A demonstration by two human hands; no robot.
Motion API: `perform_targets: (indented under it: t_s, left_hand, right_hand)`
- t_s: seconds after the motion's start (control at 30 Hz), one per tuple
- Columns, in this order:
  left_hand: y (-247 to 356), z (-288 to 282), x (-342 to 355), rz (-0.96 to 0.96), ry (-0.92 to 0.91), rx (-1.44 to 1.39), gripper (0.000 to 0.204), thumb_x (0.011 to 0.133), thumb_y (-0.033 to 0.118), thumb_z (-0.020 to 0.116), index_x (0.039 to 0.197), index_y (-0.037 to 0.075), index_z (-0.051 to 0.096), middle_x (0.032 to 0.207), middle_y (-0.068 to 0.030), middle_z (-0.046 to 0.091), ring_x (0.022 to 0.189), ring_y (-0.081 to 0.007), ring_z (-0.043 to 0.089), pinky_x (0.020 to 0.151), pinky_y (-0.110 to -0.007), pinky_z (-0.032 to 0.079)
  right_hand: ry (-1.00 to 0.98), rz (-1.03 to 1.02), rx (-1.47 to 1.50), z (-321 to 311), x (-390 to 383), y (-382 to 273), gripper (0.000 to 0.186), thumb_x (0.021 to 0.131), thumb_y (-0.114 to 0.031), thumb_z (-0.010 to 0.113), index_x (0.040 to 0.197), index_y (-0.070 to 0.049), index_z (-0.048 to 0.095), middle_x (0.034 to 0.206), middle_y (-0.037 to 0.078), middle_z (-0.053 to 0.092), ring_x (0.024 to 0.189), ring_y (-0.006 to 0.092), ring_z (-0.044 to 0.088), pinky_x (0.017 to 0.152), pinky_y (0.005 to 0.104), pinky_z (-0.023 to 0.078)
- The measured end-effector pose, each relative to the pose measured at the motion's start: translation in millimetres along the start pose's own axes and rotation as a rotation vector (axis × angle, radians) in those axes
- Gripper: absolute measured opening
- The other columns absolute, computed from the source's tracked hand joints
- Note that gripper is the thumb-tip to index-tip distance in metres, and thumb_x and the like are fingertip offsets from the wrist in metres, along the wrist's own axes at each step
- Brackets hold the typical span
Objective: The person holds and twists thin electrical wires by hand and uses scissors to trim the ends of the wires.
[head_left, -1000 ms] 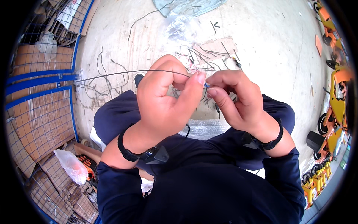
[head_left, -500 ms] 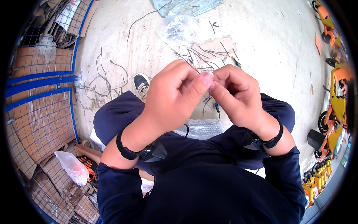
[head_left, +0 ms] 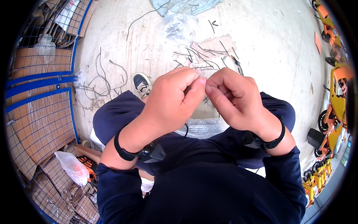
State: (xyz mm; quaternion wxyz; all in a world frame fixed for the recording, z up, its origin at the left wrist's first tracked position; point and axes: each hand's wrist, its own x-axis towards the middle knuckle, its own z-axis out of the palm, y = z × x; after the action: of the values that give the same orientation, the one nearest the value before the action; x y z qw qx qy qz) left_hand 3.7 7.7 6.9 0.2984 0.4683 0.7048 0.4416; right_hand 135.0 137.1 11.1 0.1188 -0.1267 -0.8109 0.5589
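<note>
My left hand (head_left: 169, 95) is closed in a pinch in front of me, thumb pressed to the curled fingers. My right hand (head_left: 240, 99) is pinched as well, its fingertips a little apart from the left thumb tip. Whatever lies in either pinch is too small or hidden to make out. Just beyond the fingers, a loose heap of thin cut wires (head_left: 190, 56), mostly dark with some reddish ones, lies on the floor. Part of that heap is hidden behind my hands.
A flat cardboard piece (head_left: 222, 43) lies beyond, with clear plastic film (head_left: 179, 30) and a blue sheet (head_left: 190, 7) farther off. Loose dark cable (head_left: 106, 84) curls at left, near my shoe (head_left: 141, 84). A blue mesh cage (head_left: 44, 78) stands left; yellow-orange wheeled machines (head_left: 337, 93) line the right.
My fingertips, which met half a second ago, now have a slight gap. Both hands have dropped a little toward me, and a dark thin strand along my left index finger no longer shows.
</note>
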Motion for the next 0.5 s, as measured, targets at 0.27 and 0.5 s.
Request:
perform_targets:
  t_s: [0.27, 0.5]
  left_hand:
    - [7.9, -3.4, -2.7, -0.238, -0.261, -0.935, 0.027, 0.094, 0.013, 0.046, 0.069, 0.002, 0.049, 0.065, -0.0041, 0.049, 0.058, -0.0123, 0.049, 0.057, -0.029, 0.045]
    - [-3.5, 5.7, -3.6, -0.119, -0.359, -1.329, 0.024, 0.094, 0.013, 0.047, 0.075, 0.001, 0.055, 0.064, -0.0037, 0.052, 0.063, -0.0128, 0.050, 0.068, -0.034, 0.049]
  right_hand:
    - [-0.305, 0.148, 0.798, -19.9, 2.3, -10.2, 0.008, 0.092, 0.003, 0.050, 0.096, 0.002, 0.057, 0.084, 0.008, 0.066, 0.074, 0.0117, 0.063, 0.068, 0.0241, 0.049]
    - [-0.423, 0.222, 1.075, -19.8, 4.3, 2.7, 0.010, 0.092, -0.003, 0.053, 0.098, 0.003, 0.058, 0.086, 0.012, 0.066, 0.064, 0.0103, 0.057, 0.070, 0.0288, 0.053]
